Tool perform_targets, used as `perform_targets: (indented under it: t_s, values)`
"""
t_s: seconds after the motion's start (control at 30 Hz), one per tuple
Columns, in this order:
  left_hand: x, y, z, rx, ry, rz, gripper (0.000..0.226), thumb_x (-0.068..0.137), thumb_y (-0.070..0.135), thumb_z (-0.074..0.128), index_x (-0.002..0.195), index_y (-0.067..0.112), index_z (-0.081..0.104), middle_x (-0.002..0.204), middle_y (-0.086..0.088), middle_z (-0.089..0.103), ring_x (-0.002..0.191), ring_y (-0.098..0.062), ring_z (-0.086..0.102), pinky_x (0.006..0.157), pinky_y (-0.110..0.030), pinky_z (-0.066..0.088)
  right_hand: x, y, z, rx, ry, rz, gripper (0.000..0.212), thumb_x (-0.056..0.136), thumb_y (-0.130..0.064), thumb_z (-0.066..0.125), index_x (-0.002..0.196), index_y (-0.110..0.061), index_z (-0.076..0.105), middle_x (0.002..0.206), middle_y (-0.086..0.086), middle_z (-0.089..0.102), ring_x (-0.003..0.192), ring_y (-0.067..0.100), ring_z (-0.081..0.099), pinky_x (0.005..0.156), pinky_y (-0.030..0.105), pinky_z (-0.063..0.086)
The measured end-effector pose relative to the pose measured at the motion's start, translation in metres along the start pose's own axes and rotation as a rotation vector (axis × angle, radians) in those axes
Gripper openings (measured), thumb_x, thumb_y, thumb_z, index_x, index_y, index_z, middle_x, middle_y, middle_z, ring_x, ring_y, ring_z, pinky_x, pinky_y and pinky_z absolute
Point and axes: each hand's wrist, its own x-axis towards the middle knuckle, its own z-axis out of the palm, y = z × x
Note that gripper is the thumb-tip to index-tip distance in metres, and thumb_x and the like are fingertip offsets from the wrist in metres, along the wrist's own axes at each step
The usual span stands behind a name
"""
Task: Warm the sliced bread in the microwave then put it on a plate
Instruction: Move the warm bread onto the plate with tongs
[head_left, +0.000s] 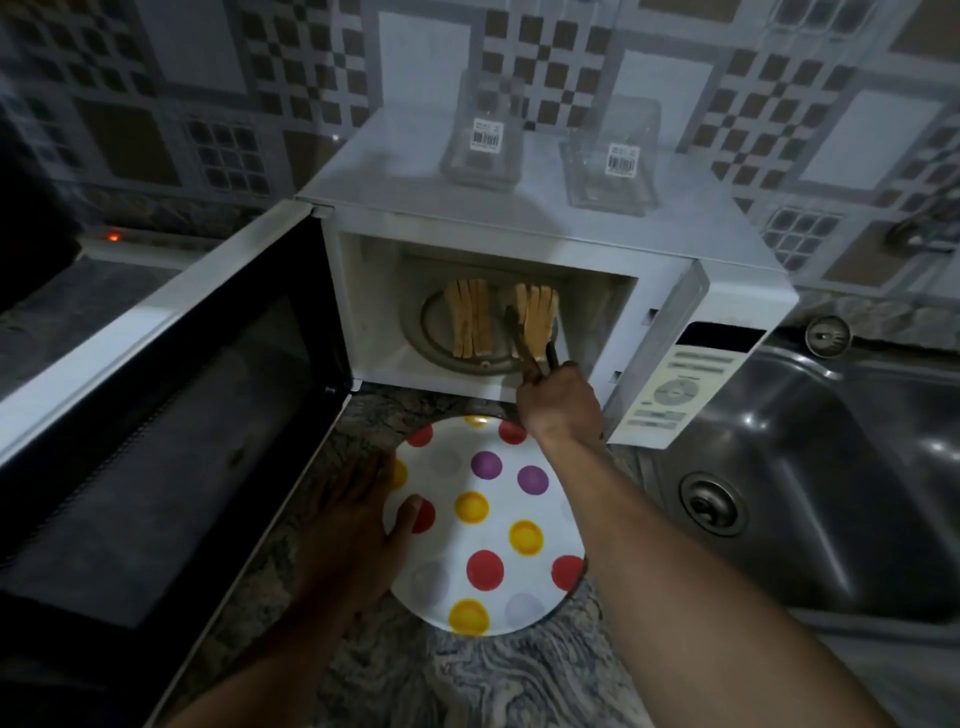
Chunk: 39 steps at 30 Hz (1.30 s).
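Centrally, the right hand (561, 402) is curled round the handles of dark metal tongs (524, 343), whose two arms reach into the open white microwave oven (395, 171) and lie on either side of the right-hand group of toasted-brown bread slices (537, 319). A second group of slices (470, 325) stands on edge just beside it, both on the round turntable (436, 332). The left hand (353, 525) lies flat, fingers straight, holding nothing, its thumb on the rim of the white round plate with coloured dots (498, 493). That plate rests on the marbled stone counter (467, 675) below the oven opening. The dark-windowed door (156, 415) swings left; a steel sink (831, 467) sits right; two clear containers (480, 140) stand on the oven.
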Motion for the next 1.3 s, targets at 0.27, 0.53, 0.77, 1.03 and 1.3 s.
perform_targets:
  t_s: [0.27,0.53,0.77,1.03,1.3]
  values:
    - [-0.002,-0.001,0.004,0.01,0.016,0.034,0.073,0.092,0.059,0.021,0.147,0.016,0.045,0.149,-0.009,0.048,0.137,-0.033,0.043,0.113,-0.051,0.031,-0.043,0.015,-0.024,-0.05,0.029,0.037,0.044,0.096,-0.048,0.049,0.118,-0.01,0.052,0.114,0.015,0.067,0.106,0.041,0.063,0.081,0.044,0.052]
    - [-0.004,0.002,0.004,-0.047,-0.043,0.0,0.09,0.084,0.068,0.005,0.155,0.018,0.024,0.16,-0.01,0.028,0.146,-0.033,0.025,0.119,-0.052,0.015,-0.098,0.04,-0.039,-0.002,0.053,0.024,0.042,0.1,-0.046,0.048,0.117,-0.008,0.055,0.115,0.018,0.067,0.107,0.04,0.062,0.079,0.042,0.049]
    - [-0.013,0.008,-0.001,-0.026,-0.076,-0.02,0.07,0.101,0.056,0.022,0.159,0.019,0.009,0.166,-0.005,0.006,0.151,-0.029,0.008,0.121,-0.049,0.0,-0.142,0.064,-0.039,-0.067,0.09,0.017,0.05,0.099,-0.047,0.05,0.126,-0.006,0.052,0.115,0.02,0.067,0.106,0.04,0.063,0.075,0.04,0.047]
    - [-0.014,0.011,-0.001,-0.018,-0.04,-0.059,0.069,0.102,0.055,0.023,0.158,0.017,0.013,0.165,-0.006,0.013,0.151,-0.027,0.012,0.122,-0.048,0.003,-0.178,0.095,-0.03,-0.16,0.022,-0.017,0.045,0.101,-0.05,0.045,0.117,-0.008,0.049,0.102,0.018,0.07,0.095,0.038,0.067,0.064,0.036,0.041]
    - [-0.013,0.012,0.001,0.022,-0.048,-0.058,0.069,0.101,0.055,0.02,0.158,0.016,0.013,0.165,-0.006,0.014,0.151,-0.025,0.009,0.121,-0.049,-0.001,-0.193,0.107,-0.012,-0.177,-0.023,-0.057,0.043,0.101,-0.049,0.045,0.124,-0.012,0.047,0.1,0.014,0.07,0.092,0.036,0.068,0.064,0.035,0.044]
